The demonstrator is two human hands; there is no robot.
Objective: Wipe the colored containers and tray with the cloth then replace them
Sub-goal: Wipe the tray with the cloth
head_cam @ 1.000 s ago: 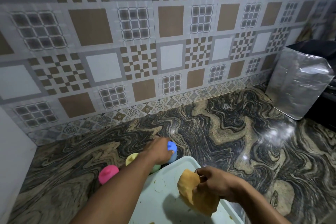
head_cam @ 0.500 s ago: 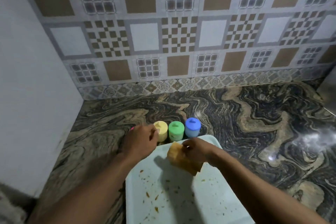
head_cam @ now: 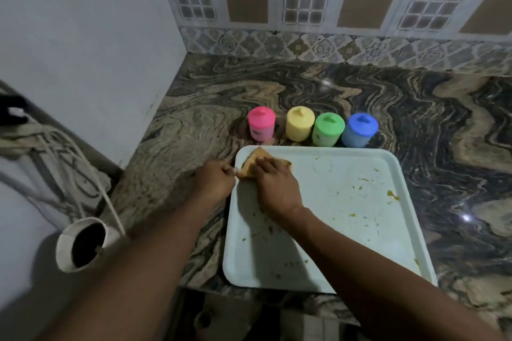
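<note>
Cloth: the cloth lies on the far-left corner of the tray, and the right hand presses it down with bent fingers.
Left hand: the left hand is curled at the tray's left rim; I cannot tell whether it grips.
Wiping: brace the tray and use overlapping strokes toward the orange smears, gathering crumbs inward.
Containers: the containers stand in a row just beyond the far rim.
Surface: the glossy marbled counter is probably slippery.
Room: a tiled wall stands behind, a plain wall to the left.

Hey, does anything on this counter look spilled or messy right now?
Yes: the pale rectangular plastic tray is speckled with orange-brown food smears, thickest near its right rim. Nothing is tipped over.
</note>
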